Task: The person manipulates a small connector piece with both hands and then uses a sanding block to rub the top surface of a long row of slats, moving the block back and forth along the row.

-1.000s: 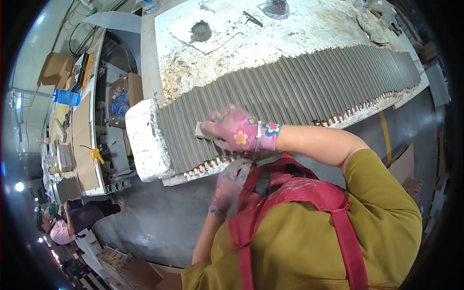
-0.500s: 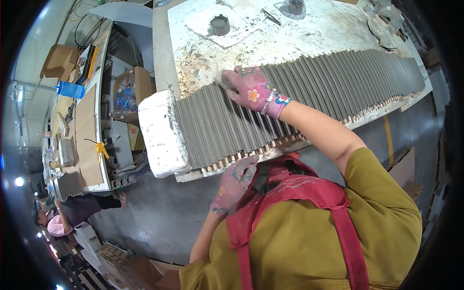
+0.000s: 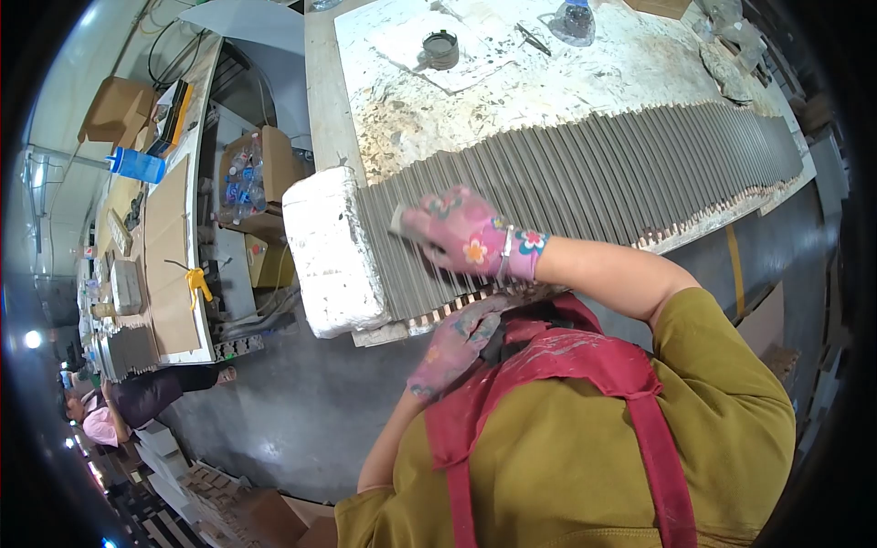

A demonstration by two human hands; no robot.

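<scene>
Far left, another person in a pink cap (image 3: 78,422) bends beside a cluttered side bench (image 3: 169,265) carrying a blue plastic bottle (image 3: 139,165) and a yellow clamp (image 3: 197,283). Next comes a chipped white foam block (image 3: 331,251), butted against the left end of a long row of grey, clay-coated sticks (image 3: 585,178) lying side by side along the front edge of a paint-spattered white worktable (image 3: 512,87). Below the row's front edge, the left hand (image 3: 457,345), in a stained pink floral glove, hangs loosely curled, gripping nothing visible, just under the sticks' bare wooden tips. Above it, the right hand (image 3: 466,236), in a matching glove, lies on the sticks near the foam, fingers clenched around a small pale tool (image 3: 398,219) pressed to the row.
</scene>
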